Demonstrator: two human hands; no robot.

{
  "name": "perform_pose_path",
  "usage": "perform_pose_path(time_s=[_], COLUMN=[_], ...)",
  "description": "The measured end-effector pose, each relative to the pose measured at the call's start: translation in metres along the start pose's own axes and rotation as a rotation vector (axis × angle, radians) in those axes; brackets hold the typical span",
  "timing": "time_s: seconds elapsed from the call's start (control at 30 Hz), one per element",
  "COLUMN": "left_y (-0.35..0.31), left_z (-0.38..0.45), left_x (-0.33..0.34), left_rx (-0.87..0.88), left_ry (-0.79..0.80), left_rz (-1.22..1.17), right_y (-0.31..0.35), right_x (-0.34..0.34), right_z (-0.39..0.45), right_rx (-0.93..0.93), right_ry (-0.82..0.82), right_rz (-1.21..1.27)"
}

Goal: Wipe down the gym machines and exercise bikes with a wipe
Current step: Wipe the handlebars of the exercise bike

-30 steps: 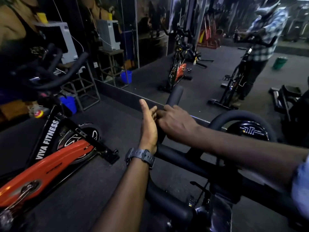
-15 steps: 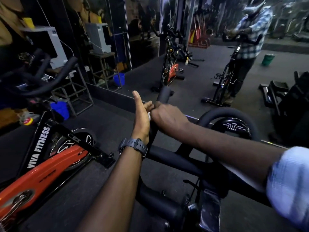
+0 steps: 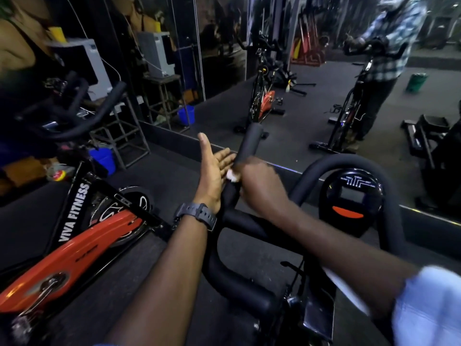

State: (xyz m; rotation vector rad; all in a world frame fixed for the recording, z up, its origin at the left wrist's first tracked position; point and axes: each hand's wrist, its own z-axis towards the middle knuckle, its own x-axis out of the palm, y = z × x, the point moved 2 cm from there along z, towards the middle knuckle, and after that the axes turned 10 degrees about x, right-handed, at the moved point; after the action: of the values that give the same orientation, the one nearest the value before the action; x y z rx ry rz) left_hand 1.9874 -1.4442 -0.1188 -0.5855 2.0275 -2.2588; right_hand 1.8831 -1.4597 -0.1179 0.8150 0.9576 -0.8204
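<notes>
I stand at an exercise bike whose black padded handlebar (image 3: pixel 248 143) rises in front of me. My right hand (image 3: pixel 259 186) curls round the left upright grip, with a small white wipe (image 3: pixel 232 176) showing under its fingers. My left hand (image 3: pixel 212 173), with a dark watch on the wrist, is held flat beside the grip, fingers straight and thumb up, its fingertips close to the bar. The bike's round black console (image 3: pixel 351 198) with an orange button sits to the right inside the handlebar loop.
An orange and black VIVA FITNESS bike (image 3: pixel 74 236) stands close on my left. A wall mirror (image 3: pixel 311 101) ahead reflects bikes, me and a green bucket. A metal stand (image 3: pixel 119 136) and a blue bucket (image 3: pixel 103 159) are at the left wall.
My left hand has opened: its fingers, earlier curled against the grip, now lie straight and slightly off it. My right hand stays wrapped on the grip, and the wipe shows more.
</notes>
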Motion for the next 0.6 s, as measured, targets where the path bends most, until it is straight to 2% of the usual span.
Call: perform_pose_path(time_s=[0.1,0.17,0.23,0.37,0.5,0.6], left_y=[0.002,0.004,0.005,0.015,0.023,0.033], left_z=[-0.007,-0.011,-0.022,-0.051,-0.077,-0.094], left_x=[-0.004,-0.01,-0.019,-0.037,-0.049,-0.055], left_rx=[0.013,0.014,0.009,-0.01,-0.004,0.023], left_ry=[-0.012,-0.022,-0.04,-0.074,-0.148,-0.237], left_rz=[0.039,0.074,0.125,0.169,0.16,0.205], right_y=[-0.016,-0.015,-0.011,0.007,0.022,0.018], right_x=[-0.016,-0.018,-0.012,0.01,0.01,0.006], right_z=[0.041,0.044,0.026,-0.025,-0.044,-0.045], right_rx=[0.191,0.22,0.2,0.045,-0.129,-0.275], right_ry=[-0.134,-0.126,-0.045,0.176,0.112,0.169], right_rz=[0.119,0.156,0.132,0.068,0.024,0.106])
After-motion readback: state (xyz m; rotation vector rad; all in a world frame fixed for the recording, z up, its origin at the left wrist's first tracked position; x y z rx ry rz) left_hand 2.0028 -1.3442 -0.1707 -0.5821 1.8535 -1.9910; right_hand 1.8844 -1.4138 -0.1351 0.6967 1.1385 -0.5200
